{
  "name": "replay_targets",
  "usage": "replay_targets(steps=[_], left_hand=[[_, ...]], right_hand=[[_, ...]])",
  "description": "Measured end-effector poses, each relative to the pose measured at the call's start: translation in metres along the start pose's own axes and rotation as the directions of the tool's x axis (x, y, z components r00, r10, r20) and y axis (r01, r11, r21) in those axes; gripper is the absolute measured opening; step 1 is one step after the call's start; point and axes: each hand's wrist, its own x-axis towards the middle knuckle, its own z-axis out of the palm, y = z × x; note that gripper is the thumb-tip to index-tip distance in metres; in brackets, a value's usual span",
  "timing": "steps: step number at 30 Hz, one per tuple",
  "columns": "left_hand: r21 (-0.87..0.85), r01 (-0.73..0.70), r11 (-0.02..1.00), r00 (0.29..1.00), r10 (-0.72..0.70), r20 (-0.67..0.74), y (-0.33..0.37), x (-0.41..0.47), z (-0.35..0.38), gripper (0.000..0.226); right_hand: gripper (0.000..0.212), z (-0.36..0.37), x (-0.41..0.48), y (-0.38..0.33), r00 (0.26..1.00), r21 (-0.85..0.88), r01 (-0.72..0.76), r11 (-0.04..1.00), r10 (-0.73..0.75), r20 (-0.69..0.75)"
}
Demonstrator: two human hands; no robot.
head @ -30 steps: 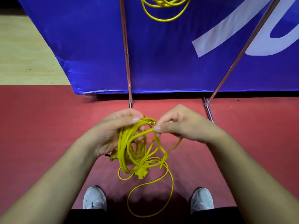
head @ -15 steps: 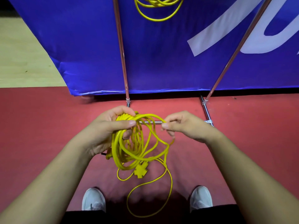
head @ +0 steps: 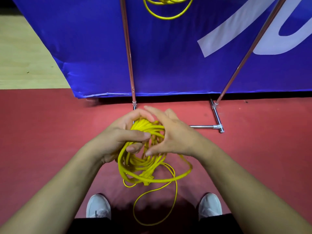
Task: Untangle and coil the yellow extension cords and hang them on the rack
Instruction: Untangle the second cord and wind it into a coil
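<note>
A yellow extension cord [head: 140, 166] hangs as a bundle of loops in front of me. My left hand [head: 118, 137] grips the top of the bundle, thumb across the strands. My right hand [head: 173, 132] lies against the bundle's right side with its fingers spread over the top and its thumb pointing down; I see no strand pinched in it. One wide loop [head: 187, 168] swings out under my right wrist. A thin loose end [head: 175, 191] trails down between my feet. A second yellow coil [head: 167, 12] hangs on the rack at the top edge.
The rack's metal poles [head: 128, 48] [head: 249, 48] rise in front of a blue banner [head: 168, 61]. Its base bar [head: 202, 127] lies on the red floor just right of my hands. My white shoes [head: 98, 206] [head: 210, 206] stand on either side of the trailing cord.
My right hand let go of the pinched strand and moved left onto the bundle, its fingers now spread. A new wide loop has swung out on the right. My left hand keeps its grip.
</note>
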Motion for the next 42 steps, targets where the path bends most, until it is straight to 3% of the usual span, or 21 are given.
replay_targets(steps=[2,4,6,8,13,15,17,19,21,25,29,31,33,37,42], left_hand=[[0.017,0.003,1.0,0.996,-0.005,0.094,0.0,0.0,0.002,0.037],[-0.02,0.005,1.0,0.99,-0.002,0.138,0.001,-0.001,0.003,0.036],[-0.017,0.014,1.0,0.993,-0.012,0.118,0.002,-0.002,0.004,0.039],[0.115,0.024,0.993,0.997,-0.031,0.066,0.003,-0.002,0.004,0.047],[0.59,0.047,0.806,0.995,0.013,-0.096,0.005,-0.001,-0.001,0.071],[0.701,0.082,0.709,0.978,0.077,-0.192,0.001,0.001,-0.005,0.067],[0.743,0.102,0.662,0.969,0.103,-0.224,0.0,0.003,-0.011,0.049],[0.674,0.117,0.73,0.964,0.08,-0.253,0.001,0.004,-0.015,0.039],[0.611,0.117,0.783,0.958,0.072,-0.277,0.001,0.006,-0.017,0.044],[0.331,0.055,0.942,0.987,-0.002,-0.158,-0.002,0.007,-0.016,0.048],[0.19,-0.023,0.981,0.994,0.043,-0.103,-0.003,0.009,-0.005,0.024],[0.086,-0.05,0.995,0.983,0.064,-0.172,-0.002,0.013,-0.002,0.009],[0.022,-0.039,0.999,0.957,0.044,-0.286,0.0,0.014,-0.008,0.02],[0.005,-0.001,1.0,0.869,0.003,-0.495,0.001,0.016,-0.025,0.031],[-0.054,0.023,0.998,0.849,-0.048,-0.526,0.005,0.013,-0.04,0.033]], right_hand=[[0.098,0.005,0.003,0.0,0.992,-0.014,0.104,0.994,-0.105,-0.071],[0.074,0.005,0.008,0.006,0.979,0.096,0.184,0.978,-0.173,-0.111],[0.043,0.002,0.007,0.005,0.989,0.138,0.139,0.981,-0.131,-0.062],[0.023,-0.003,0.005,0.005,0.996,0.116,0.082,0.99,-0.078,-0.036],[0.007,-0.012,0.005,0.009,0.996,0.034,0.039,0.999,-0.037,-0.076],[0.008,-0.015,0.005,0.012,0.995,0.011,0.001,1.0,0.0,-0.105],[0.014,-0.016,0.005,0.017,0.989,0.043,-0.05,0.998,0.055,-0.137],[0.016,-0.017,0.005,0.02,0.981,0.115,-0.086,0.99,0.105,-0.163],[0.018,-0.018,0.007,0.02,0.974,0.2,-0.092,0.975,0.13,-0.184],[0.015,-0.015,0.011,0.023,0.967,0.293,-0.082,0.953,0.148,-0.21],[0.011,-0.014,0.015,0.029,0.967,0.41,-0.037,0.911,0.137,-0.217],[0.021,-0.015,0.012,0.031,0.978,0.405,-0.011,0.914,0.094,-0.186],[0.028,-0.018,0.008,0.037,0.988,0.411,-0.015,0.911,0.076,-0.134],[0.013,-0.014,0.004,0.073,0.986,0.45,-0.157,0.879,0.163,0.028],[0.023,0.017,0.004,0.115,0.933,0.228,-0.318,0.92,0.261,0.249]])
